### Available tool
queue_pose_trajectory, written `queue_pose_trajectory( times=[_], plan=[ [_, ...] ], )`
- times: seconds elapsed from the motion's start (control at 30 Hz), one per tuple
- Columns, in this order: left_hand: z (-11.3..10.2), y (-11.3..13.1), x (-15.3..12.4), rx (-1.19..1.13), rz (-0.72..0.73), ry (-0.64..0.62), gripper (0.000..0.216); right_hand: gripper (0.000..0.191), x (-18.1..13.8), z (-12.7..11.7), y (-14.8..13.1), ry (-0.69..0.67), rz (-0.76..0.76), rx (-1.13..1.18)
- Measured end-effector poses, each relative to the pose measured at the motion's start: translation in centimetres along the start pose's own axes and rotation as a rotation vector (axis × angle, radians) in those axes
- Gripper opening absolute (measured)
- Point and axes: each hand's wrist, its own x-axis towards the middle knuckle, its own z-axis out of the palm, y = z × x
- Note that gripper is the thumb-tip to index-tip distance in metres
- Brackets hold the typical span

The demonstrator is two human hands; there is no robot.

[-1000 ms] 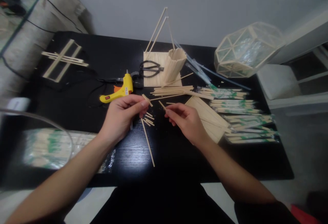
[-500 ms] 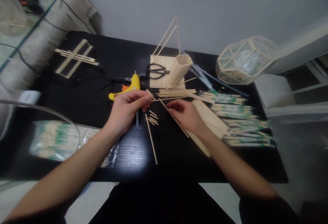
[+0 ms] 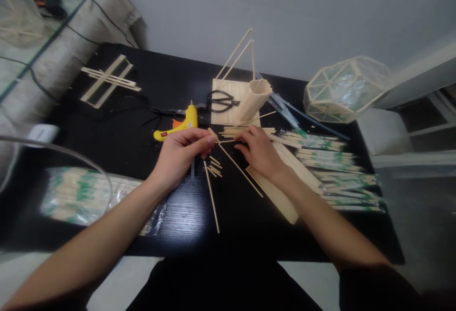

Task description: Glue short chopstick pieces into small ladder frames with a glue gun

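Observation:
My left hand (image 3: 185,154) is closed in a pinch on a short piece of wooden stick (image 3: 213,134). Beside it lies the yellow glue gun (image 3: 183,125), its nozzle pointing away from me. My right hand (image 3: 258,152) has curled fingers with the thumb apart, over the near side of a pile of thin wooden sticks (image 3: 230,131); nothing can be made out in its grip. A long stick (image 3: 242,171) lies slanted on the black table between the hands. Several short cut pieces (image 3: 214,166) and another long stick (image 3: 212,199) are below my left hand.
Behind the pile, a square stick panel (image 3: 228,85) bears a stick cylinder (image 3: 253,104) and black-handled scissors (image 3: 221,101). Wrapped stick bundles (image 3: 327,156) lie right, flat stick panels (image 3: 274,192) under my right forearm. A faceted frame (image 3: 345,90) stands back right, a bagged bundle (image 3: 78,194) left.
My right hand has moved off the long slanted stick and up to the stick pile. The left hand keeps its pinch on the short piece. The view has shifted slightly.

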Motion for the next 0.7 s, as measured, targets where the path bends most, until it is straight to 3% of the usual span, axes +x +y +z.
queue_pose_trajectory(
  times=[0.37, 0.47, 0.63, 0.7],
  plan=[
    [0.1, 0.0, 0.1, 0.023, 0.0, 0.021, 0.013, 0.017, 0.9, 0.8, -0.4, -0.092, -0.066, -0.243],
    [0.1, 0.0, 0.0, 0.015, 0.001, 0.015, 0.012, 0.018, 1.3, 0.4, -0.9, -0.019, -0.031, -0.069],
    [0.1, 0.0, -0.1, 0.006, 0.011, 0.005, 0.014, 0.011, 0.9, -1.8, -2.7, 0.311, 0.091, 0.455],
    [0.1, 0.0, -0.2, 0.007, 0.015, 0.004, 0.016, 0.016, 0.2, -2.6, -3.7, 0.367, 0.161, 0.685]
  ],
)
